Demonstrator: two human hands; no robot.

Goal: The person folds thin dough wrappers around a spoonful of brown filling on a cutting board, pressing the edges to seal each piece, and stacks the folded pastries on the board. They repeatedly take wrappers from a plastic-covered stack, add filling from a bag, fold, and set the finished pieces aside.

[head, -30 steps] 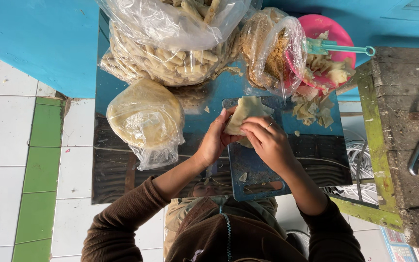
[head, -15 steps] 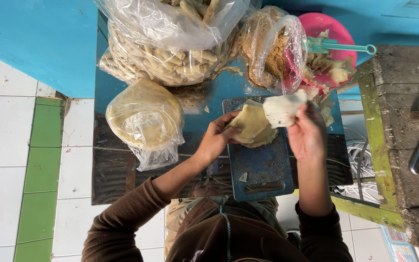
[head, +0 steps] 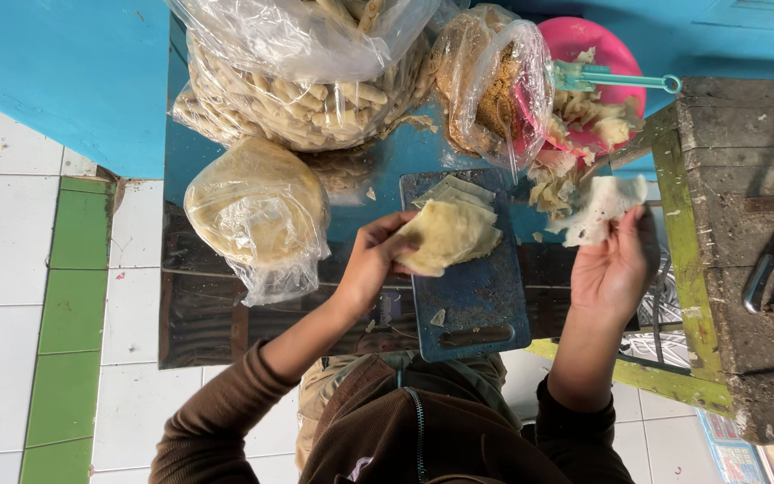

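Observation:
My left hand (head: 375,260) grips the edge of a pale yellow stack of thin dough sheets (head: 450,235) lying on a blue cutting board (head: 477,300). My right hand (head: 613,267) is raised to the right of the board, holding a torn white piece of wrapper sheet (head: 600,209) between its fingers. A few small crumbs lie on the board below the stack.
A clear bag of round sheets (head: 257,215) lies left of the board. Big bags of rolled snacks (head: 315,99) and brown filling (head: 490,94) sit behind it. A pink bowl (head: 589,45) with scraps and a teal utensil (head: 615,81) stands at the back right, beside a worn wooden bench (head: 745,233).
My right hand has pulled a white sheet piece off the stack and carried it to the right, away from the board. My left hand stays on the stack.

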